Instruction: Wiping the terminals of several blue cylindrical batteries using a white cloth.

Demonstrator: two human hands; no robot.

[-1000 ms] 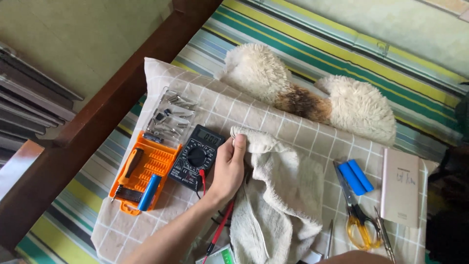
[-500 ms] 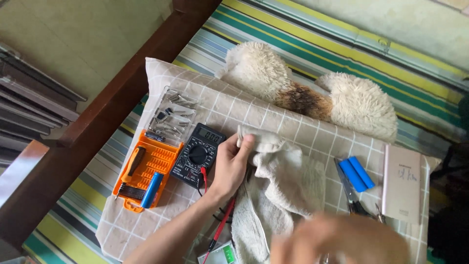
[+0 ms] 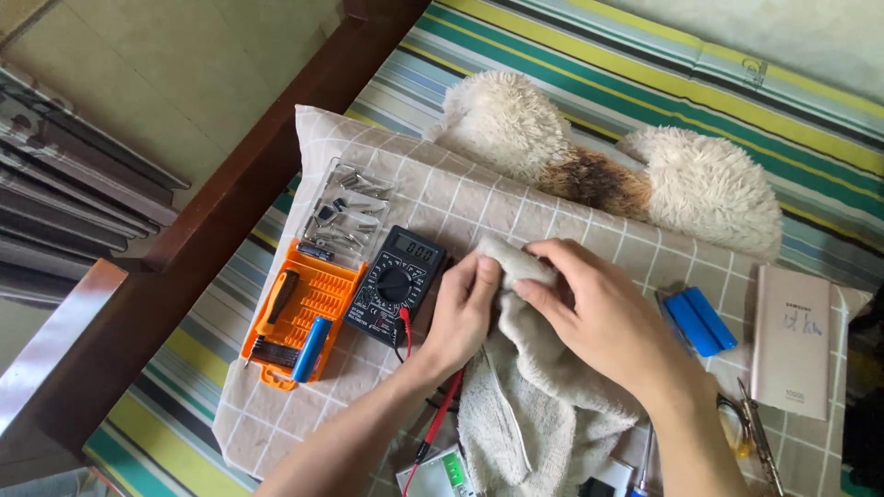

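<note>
Head cam, looking straight down: both hands are working on the beige towel that's bunched up in the middle of the checked cloth. The left hand is pinching the towel's upper corner between thumb and fingers, so it's closed on fabric. The right hand is coming in from the other side, fingers curled and gripping the same bunched-up corner right next to the left. The two hands are practically touching across that fold.

To me this reads as the gathering or folding stage. The corner is being held up top while the rest of the towel is trailing down toward the bottom edge, loose and rumpled. Whatever comes next with it is going to need both grips kept firm and the hanging part controlled, because it's draping right over the stuff below.

Around it: a black digital multimeter is sitting just left of the left hand, its red probe lead running down past the wrist and under the towel's edge. Further left there's an orange screwdriver bit case lying open with a blue cylindrical cell on it, and its clear lid above. On the right, two more blue cells, a pale pink power bank, and yellow-handled pliers partly hidden by the right forearm. A fluffy white and brown cushion is lying up top on the striped mat.
</note>
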